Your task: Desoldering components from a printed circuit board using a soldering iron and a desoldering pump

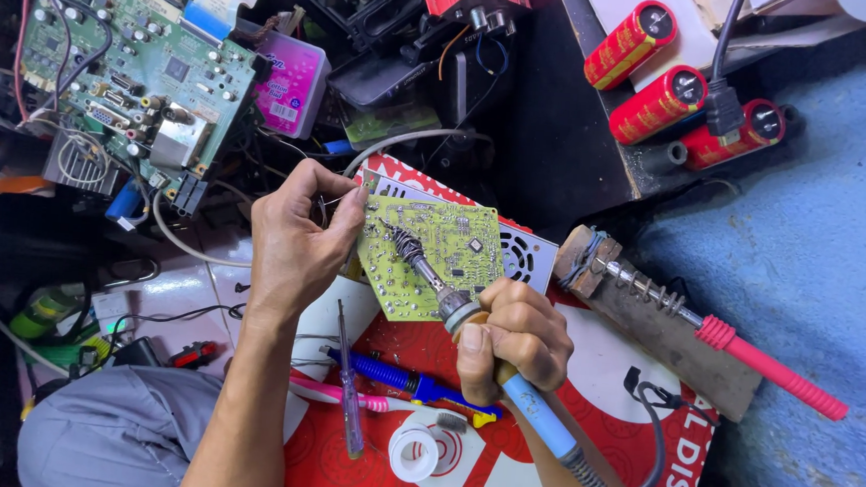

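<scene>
Circuit board (432, 259), yellow-green, sits tilted between both hands above the red-and-white sheet (600, 454). Left hand (298, 235) pinches solder wire (335, 199) at board's left edge. Right hand (517, 339) fist-grips soldering iron (426, 271), tip on board. Risk: iron tip slides, bridges pads or scorches fingertips close beside it.

We see three red cylindrical capacitors (675, 90) top right, a large green circuit board (138, 65) top left, a pink-handled second soldering iron (747, 355) on its wooden stand (648, 327), and a white solder spool (413, 451).
</scene>
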